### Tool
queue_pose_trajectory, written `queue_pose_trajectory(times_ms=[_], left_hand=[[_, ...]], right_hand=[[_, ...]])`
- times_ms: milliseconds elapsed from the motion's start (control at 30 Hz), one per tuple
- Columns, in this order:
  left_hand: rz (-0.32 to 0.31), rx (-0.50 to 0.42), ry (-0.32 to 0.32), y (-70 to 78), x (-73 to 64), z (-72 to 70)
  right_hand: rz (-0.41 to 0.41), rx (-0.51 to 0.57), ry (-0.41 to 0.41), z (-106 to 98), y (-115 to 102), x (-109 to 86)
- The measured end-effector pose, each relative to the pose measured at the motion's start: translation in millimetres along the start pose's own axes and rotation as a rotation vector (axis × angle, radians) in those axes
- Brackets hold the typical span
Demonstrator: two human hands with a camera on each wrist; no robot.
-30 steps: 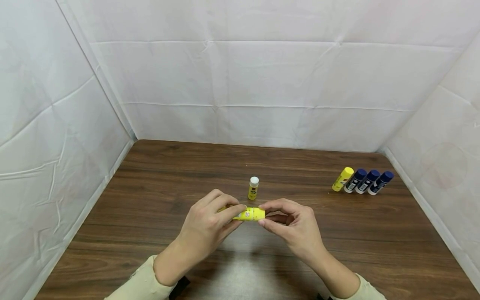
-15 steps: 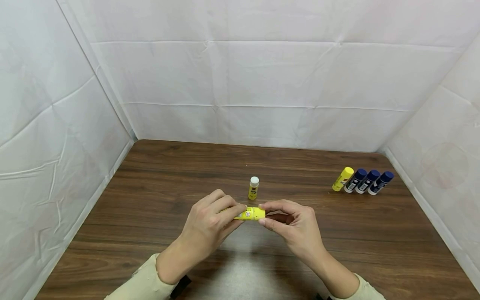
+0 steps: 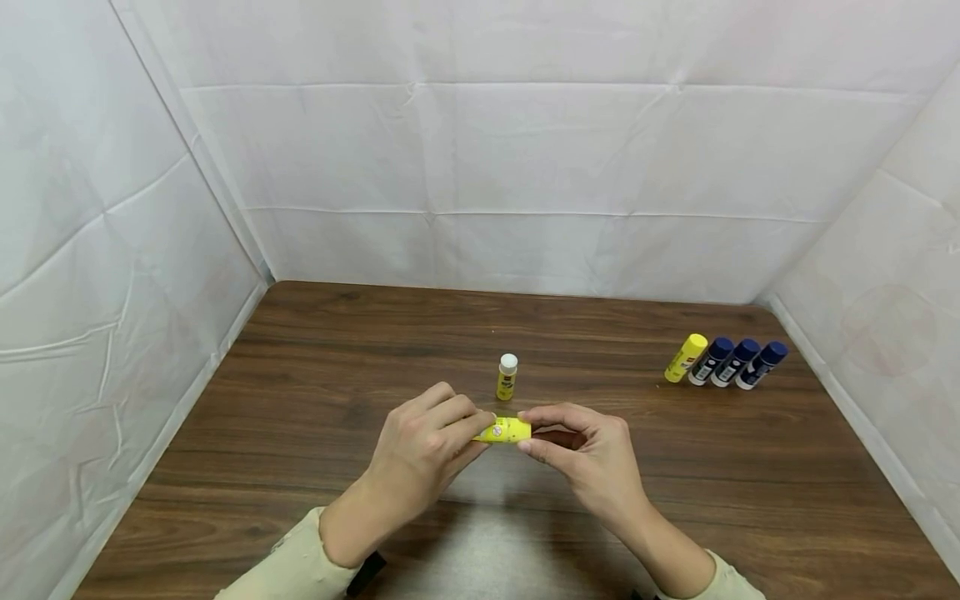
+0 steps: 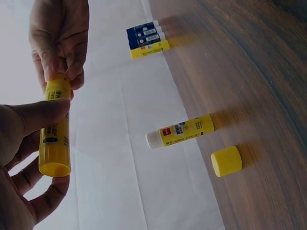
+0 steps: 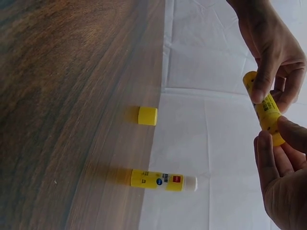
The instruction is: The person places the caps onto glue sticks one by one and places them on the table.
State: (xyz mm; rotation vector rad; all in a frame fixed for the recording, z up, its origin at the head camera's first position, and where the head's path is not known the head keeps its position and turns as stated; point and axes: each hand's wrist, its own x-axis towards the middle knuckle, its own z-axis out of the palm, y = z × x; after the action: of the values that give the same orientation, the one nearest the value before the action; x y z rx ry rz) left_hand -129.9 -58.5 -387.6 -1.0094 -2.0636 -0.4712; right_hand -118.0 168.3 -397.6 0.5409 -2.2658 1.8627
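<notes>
Over the middle of the table, my left hand point(image 3: 420, 446) grips the barrel of a yellow glue stick point(image 3: 510, 430) between thumb and fingers. Thumb and fingertips of my right hand point(image 3: 588, 442) pinch its right end. The stick lies about level, and the left wrist view shows its other end as an open rim. Beyond the hands stands another yellow glue stick point(image 3: 506, 383), upright, uncapped, its white top showing. Beside that one a yellow cap point(image 4: 226, 161) rests on the table; in the head view my left hand hides it.
At the right rear of the brown wooden table point(image 3: 337, 350), a capped yellow glue stick point(image 3: 686, 358) and several dark blue-capped glue sticks point(image 3: 738, 364) stand in a row. White sheeting point(image 3: 525, 167) closes the back and both sides.
My left hand has turned and shifted slightly right along the glue stick, so less of the barrel shows. My right hand stays nearly still. The standing sticks have not moved.
</notes>
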Motion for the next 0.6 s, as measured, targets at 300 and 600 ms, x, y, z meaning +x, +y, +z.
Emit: queue_pose_trajectory(times_ms=[300, 600], left_hand=[[-0.021, -0.027, -0.010, 0.3, -0.7, 1.9], [-0.055, -0.066, -0.040, -0.2, -2.3, 3.7]], right_hand=[[0.025, -0.005, -0.004, -1.8, 0.8, -1.0], [0.009, -0.008, -0.032, -5.0, -0.3, -1.0]])
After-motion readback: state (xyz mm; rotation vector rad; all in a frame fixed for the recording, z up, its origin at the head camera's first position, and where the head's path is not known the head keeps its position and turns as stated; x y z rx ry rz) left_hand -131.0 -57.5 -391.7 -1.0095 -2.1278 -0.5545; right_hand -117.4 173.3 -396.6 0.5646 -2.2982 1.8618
